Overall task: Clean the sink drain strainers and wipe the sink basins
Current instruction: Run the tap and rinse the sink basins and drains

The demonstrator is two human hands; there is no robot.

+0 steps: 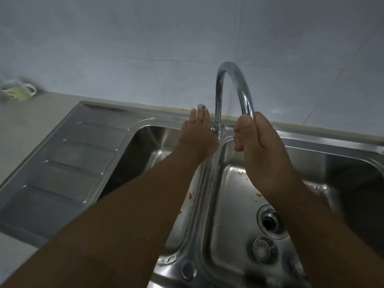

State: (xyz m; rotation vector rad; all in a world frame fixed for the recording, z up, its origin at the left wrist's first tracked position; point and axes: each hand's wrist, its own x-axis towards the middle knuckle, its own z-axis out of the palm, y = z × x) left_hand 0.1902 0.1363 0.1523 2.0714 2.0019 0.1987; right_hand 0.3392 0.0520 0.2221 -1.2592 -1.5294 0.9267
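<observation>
**sinkwatcher:** So the right basin [234,204] has its drain [271,222] open, and what looks like the strainer [262,250] is lying loose on the basin floor at about 7 o'clock from it. Orange food bits [258,194] sit at 11 o'clock of the drain. My right hand [259,150] has its grip wrapped around the faucet spout [239,88] tip. My left hand [197,136] is reaching flat, fingers spread and holding nothing, toward the faucet base at 12 o'clock.

**drainguy:** Water on yet?

**sinkwatcher:** None that I can see. I'd swing the spout gently over the strainer before opening the tap, so the flow lands on it rather than on the divider. Left basin [149,146] is mostly hidden by my arm. There's a mug [19,91] way off at 10 o'clock on the tabletop [25,125].
</observation>
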